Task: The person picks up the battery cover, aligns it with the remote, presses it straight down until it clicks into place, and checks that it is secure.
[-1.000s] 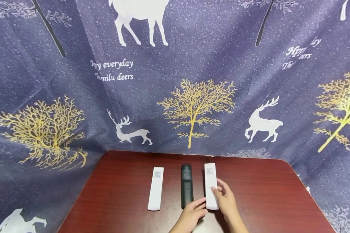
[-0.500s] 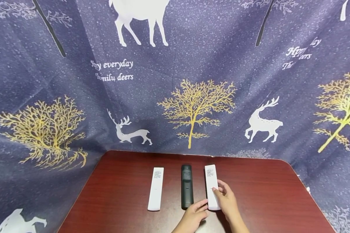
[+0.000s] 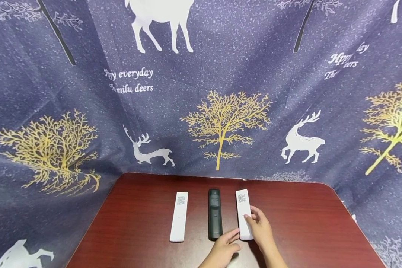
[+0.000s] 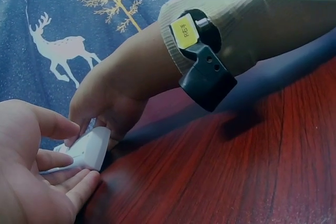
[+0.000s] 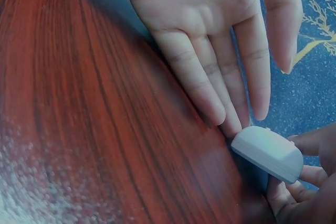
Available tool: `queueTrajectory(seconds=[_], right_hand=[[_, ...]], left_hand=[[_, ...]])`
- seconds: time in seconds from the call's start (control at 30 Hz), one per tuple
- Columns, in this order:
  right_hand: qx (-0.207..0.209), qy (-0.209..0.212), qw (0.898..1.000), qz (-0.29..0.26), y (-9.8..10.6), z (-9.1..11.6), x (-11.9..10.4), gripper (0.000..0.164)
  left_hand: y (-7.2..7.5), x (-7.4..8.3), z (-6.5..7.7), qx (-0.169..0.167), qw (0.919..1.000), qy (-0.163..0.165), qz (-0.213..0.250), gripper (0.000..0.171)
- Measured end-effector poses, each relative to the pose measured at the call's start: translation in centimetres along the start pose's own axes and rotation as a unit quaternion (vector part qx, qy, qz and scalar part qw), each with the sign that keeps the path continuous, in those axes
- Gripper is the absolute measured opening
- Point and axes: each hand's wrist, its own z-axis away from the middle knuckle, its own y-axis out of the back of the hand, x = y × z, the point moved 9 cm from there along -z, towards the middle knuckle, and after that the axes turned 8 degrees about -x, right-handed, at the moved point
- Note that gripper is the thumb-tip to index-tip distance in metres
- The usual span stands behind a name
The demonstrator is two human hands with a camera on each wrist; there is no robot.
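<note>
Toward the right of the head view, a white remote control lies with a label on its far end. My right hand holds it by its right side, thumb on top and fingers along the edge. In the right wrist view the near end of this remote faces the camera. Fairly straight fingers of my left hand reach to the remote's near left corner. To its left lie a black remote control and a second white remote control, roughly parallel to each other.
All three remotes are on a dark red wood-grain table with rounded far corners. A blue cloth printed with deer and trees hangs behind and around it. A strapped black device sits on the right wrist.
The held white remote has shifted slightly to the right, its near end swinging right. My left hand has followed a little to the right. The other two remotes have stayed put.
</note>
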Motion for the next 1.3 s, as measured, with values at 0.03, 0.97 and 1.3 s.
queueTrajectory(seconds=[0.03,0.97,1.3], right_hand=[[0.0,-0.001,1.0,0.003,0.0,0.0,0.0,0.05],[0.011,0.014,0.99,0.143,0.9,-0.2,-0.5,0.044],[0.023,0.012,0.986,0.164,1.0,0.2,-0.6,0.041]], left_hand=[[0.0,0.0,0.0,-0.001,1.0,-0.003,-0.008,0.059],[-0.5,0.0,0.1,-0.033,0.9961,-0.007,-0.081,0.059],[-0.5,-0.2,0.0,-0.035,0.9949,-0.014,-0.093,0.058]])
